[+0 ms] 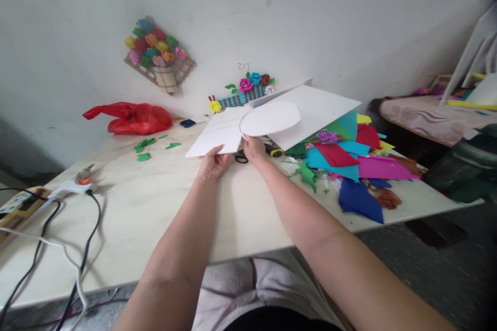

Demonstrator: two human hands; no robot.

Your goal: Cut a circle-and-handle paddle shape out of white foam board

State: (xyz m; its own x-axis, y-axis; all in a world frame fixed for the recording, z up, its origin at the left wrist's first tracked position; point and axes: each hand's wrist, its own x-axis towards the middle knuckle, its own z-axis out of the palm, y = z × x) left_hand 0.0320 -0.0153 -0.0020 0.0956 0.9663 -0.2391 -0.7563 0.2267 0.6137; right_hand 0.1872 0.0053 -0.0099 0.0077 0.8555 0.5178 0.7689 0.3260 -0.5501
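My left hand (213, 162) pinches the near edge of a white paper sheet (217, 137) lifted off the table. My right hand (254, 148) grips a white paper circle (271, 118) by its near edge, holding it up above the table. Just below my right hand lie black-handled scissors (241, 157) and a yellow-and-black tool (275, 152). A larger white sheet (318, 114) rests behind the circle, partly over the coloured paper.
A heap of coloured paper pieces (349, 165) covers the table's right side. A red plastic bag (130, 118) lies at the back left, green paper leaves (144, 144) near it. A glue gun (79, 182) and cables (77, 248) are at the left. Paper-flower crafts (159, 54) hang on the wall.
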